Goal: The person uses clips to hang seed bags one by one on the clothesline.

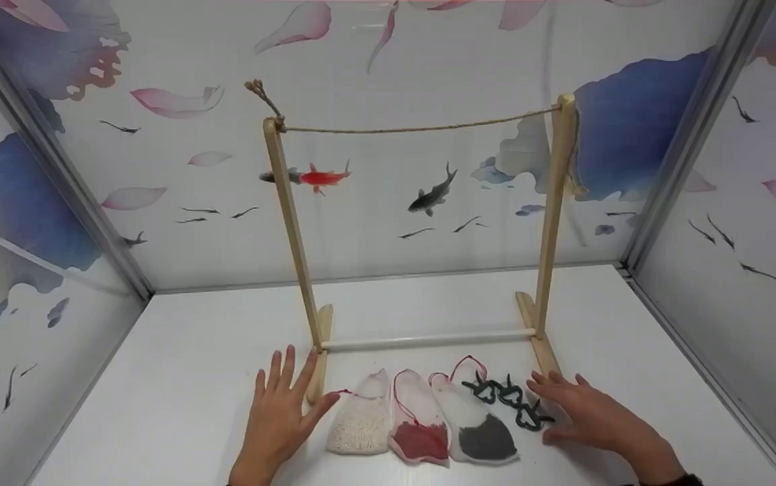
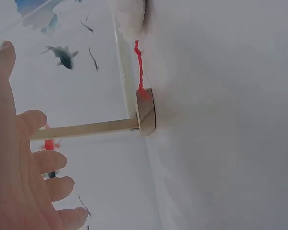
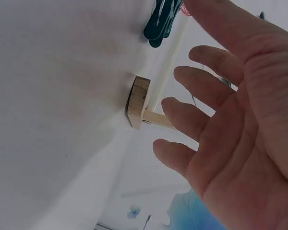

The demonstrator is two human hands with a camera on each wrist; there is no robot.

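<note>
My left hand (image 1: 280, 412) is over the surface (image 1: 185, 364), on the side of its left edge, with the fingers spread and the thumb near the first bag. My right hand (image 1: 597, 418), on the side of the right edge, also has its fingers spread, with gaps between them. Between my hands three small bags lie in one row, well apart from the back edge. The left one is the white bag (image 1: 359, 433), full of pale grains; beside it is the red bag (image 1: 422, 440), and then the grey bag (image 1: 488, 439); in these two the colour sits at the lower end. Red strings come from their tops. The dark green clips (image 1: 511, 395) lie just beside the grey bag, near my right fingertips; if I touch them, I cannot tell. Behind the bags, toward the back edge, the wooden stand (image 1: 552, 236) is upright, with a rope (image 1: 415, 130) across its top and a white bar (image 1: 428, 339) low down.
</note>
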